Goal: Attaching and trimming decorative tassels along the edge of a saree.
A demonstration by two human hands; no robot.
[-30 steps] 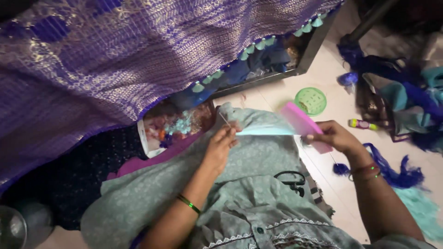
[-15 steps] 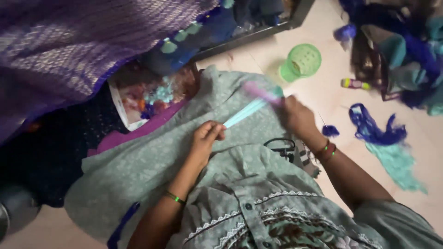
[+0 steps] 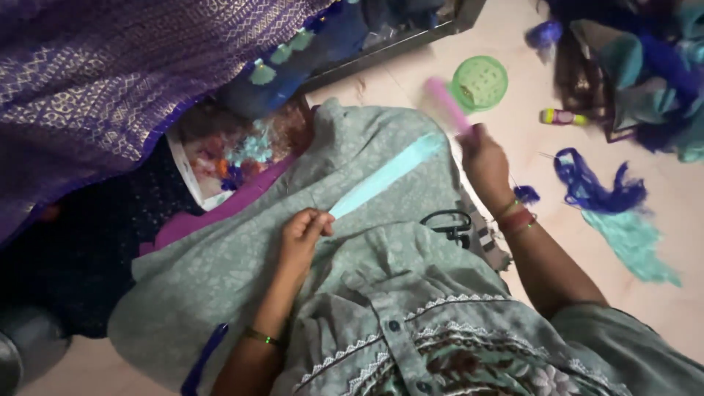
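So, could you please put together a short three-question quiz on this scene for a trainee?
1. True or false: the left hand pinches one end of the light blue strand bundle.
2. What does the right hand hold?
A. a pink comb
B. the black scissors
C. the green basket
3. On what do the black scissors lie?

Key
1. True: the bundle runs taut from the left hand up towards the right hand.
2. A: the pink comb, blurred, sticks up out of the right hand; the round green basket stands apart on the floor.
3. On the grey-green cloth spread over the lap, between the two arms.
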